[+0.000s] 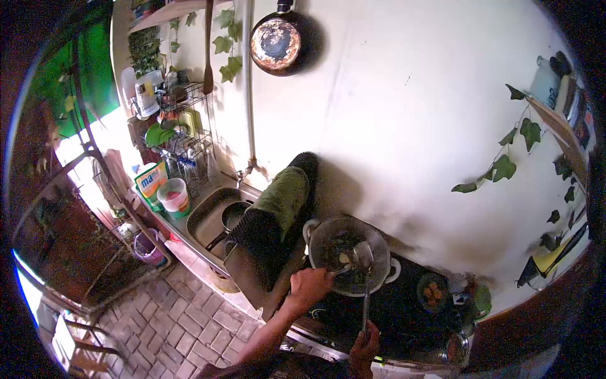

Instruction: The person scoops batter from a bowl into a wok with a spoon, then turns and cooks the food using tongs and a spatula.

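Note:
Over the near left rim of a grey two-handled pot [322, 243], my left hand [310, 287] is closed round the handle of a utensil that reaches into the pot. Lower down, my right hand [364, 347] grips the long handle of a metal ladle [363, 254]. The ladle's head is inside the pot, close to a small pale piece of food [344, 258]. Dark contents at the pot's bottom are hard to make out. The pot stands on a dark stove [398, 316].
A plate with brown food [433, 294] and jars lie right of the pot. Left are a sink [205, 221] with a pan, a dish rack [189, 139], a white tub [173, 194] and a green cloth [284, 196]. A frying pan [276, 44] hangs on the wall.

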The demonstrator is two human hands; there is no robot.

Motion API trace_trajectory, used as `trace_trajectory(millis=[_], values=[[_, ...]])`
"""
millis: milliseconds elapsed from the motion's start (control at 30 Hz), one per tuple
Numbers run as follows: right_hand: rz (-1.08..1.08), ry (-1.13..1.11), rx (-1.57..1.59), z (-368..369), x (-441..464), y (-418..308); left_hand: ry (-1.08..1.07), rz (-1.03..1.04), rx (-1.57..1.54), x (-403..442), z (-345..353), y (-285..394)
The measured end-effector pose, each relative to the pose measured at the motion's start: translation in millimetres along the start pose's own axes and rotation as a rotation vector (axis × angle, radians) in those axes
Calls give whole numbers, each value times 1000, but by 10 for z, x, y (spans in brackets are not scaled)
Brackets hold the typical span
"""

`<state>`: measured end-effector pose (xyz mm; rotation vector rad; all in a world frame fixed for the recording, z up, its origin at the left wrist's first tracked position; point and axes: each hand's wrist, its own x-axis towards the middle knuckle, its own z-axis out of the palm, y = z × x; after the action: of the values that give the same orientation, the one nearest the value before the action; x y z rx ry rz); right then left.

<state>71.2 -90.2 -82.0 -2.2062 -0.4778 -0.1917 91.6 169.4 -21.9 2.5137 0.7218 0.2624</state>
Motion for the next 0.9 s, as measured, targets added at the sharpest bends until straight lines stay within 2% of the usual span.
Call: trace_trajectory(millis=[67,133,167,267,333,400,467,567,633,733,900], values=[[126,-40,40,-2,-5,-39,-17,-34,-9,18,17,-20],[123,-79,54,39,-1,29,-3,-82,-113,-32,-82,26],[116,-129,62,49,-12,54,-8,-73,-110,-22,-18,-35],[175,-93,101,28,48,-83,-34,-58,-40,-9,113,-125],[142,-41,91,33,39,-124,-57,-141,59,-101,-119,-14],[111,11,82,16,25,-130,-32,-128,59,-119,-171,-3],[75,-167,48,-51,2,-25,-6,-111,59,-108,-181,-16],[52,-148,5,70,69,190,-56,-82,93,-56,-193,-63],[49,-116,29,65,118,137,-68,-163,64,-84,-237,-58],[72,-98,89,21,140,48,13,-125,42,-123,-154,-124],[73,-101,117,-5,171,82,15,-140,24,-132,-103,-60]])
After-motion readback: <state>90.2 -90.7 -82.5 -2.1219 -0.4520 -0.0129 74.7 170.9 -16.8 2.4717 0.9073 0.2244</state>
